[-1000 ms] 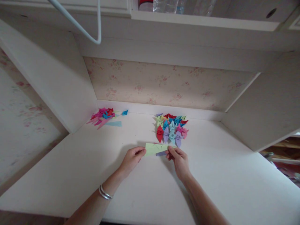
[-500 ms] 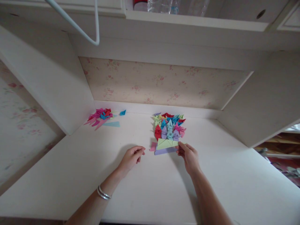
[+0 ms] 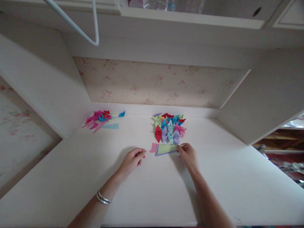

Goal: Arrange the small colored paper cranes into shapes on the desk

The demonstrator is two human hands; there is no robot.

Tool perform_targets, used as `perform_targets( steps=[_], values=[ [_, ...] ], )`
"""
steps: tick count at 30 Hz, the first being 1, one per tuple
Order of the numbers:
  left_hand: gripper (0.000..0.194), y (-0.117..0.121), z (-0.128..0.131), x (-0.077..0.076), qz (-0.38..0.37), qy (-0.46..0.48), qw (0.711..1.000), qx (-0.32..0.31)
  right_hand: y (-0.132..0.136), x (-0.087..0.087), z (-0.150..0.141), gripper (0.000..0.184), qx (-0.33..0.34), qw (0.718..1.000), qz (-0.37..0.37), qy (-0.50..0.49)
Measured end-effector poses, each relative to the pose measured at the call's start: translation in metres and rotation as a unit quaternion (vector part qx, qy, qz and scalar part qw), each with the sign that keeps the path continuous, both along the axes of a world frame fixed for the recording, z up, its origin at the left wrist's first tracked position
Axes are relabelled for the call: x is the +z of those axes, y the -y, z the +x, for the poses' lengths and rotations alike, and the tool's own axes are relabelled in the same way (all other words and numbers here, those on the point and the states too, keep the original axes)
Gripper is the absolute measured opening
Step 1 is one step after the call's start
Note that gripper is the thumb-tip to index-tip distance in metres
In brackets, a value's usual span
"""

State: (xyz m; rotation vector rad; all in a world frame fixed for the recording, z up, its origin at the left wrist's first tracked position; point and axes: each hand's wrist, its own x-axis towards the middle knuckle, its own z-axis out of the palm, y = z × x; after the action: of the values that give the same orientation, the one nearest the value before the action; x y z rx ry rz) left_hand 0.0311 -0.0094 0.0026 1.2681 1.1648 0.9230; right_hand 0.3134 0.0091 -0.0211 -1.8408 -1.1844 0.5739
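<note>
My right hand (image 3: 189,156) pinches the right end of a light green folded paper (image 3: 167,148). That paper lies low over a purple folded paper (image 3: 163,154), whose edge shows beneath it, and beside a pink paper piece (image 3: 153,147). Just behind stand rows of folded paper cranes (image 3: 170,127) in red, lilac, pale blue, pink and green. My left hand (image 3: 132,161) is at the table to the left of the papers, its fingers curled and apart from them. Nothing shows in its grasp.
On the white tabletop (image 3: 142,196), a loose heap of pink, red and blue folded paper (image 3: 101,117) lies at the back left. Near it are a blue paper piece (image 3: 122,114) and a pale blue strip (image 3: 111,126). Side panels and a low shelf (image 3: 166,47) enclose the back.
My right hand has lowered the light green paper from in front of the cranes onto the purple one. My left hand stays almost still. The view has shifted slightly.
</note>
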Motion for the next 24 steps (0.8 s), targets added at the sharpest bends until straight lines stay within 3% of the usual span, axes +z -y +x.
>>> perform_targets(
  steps=[6,9,13,17,21,23,24],
  values=[
    [0.033,-0.001,0.000,-0.002,-0.006,-0.002,1.000,0.000,0.001,-0.004,0.000,0.017,-0.002,0.985,0.003,0.170],
    [0.033,-0.001,0.000,-0.004,-0.002,-0.006,1.000,-0.003,0.002,-0.006,0.000,0.018,0.009,0.980,-0.010,0.200],
    [0.031,-0.001,-0.001,-0.008,0.002,0.004,1.000,-0.005,0.002,-0.008,0.002,0.034,0.003,0.976,-0.025,0.215],
    [0.030,-0.006,-0.008,-0.009,0.006,0.025,1.000,-0.002,0.005,-0.006,0.002,0.041,-0.004,0.980,0.016,0.197],
    [0.032,-0.038,-0.031,-0.009,0.070,-0.122,0.990,-0.015,0.011,-0.001,-0.010,0.036,0.020,0.985,0.084,0.152],
    [0.033,-0.065,-0.051,-0.008,0.142,-0.258,0.956,-0.013,0.014,-0.001,-0.022,0.034,0.067,0.983,0.109,0.128],
    [0.035,-0.080,-0.062,-0.007,0.178,-0.340,0.923,-0.012,0.016,-0.002,-0.027,0.034,0.096,0.980,0.120,0.123]
  ],
)
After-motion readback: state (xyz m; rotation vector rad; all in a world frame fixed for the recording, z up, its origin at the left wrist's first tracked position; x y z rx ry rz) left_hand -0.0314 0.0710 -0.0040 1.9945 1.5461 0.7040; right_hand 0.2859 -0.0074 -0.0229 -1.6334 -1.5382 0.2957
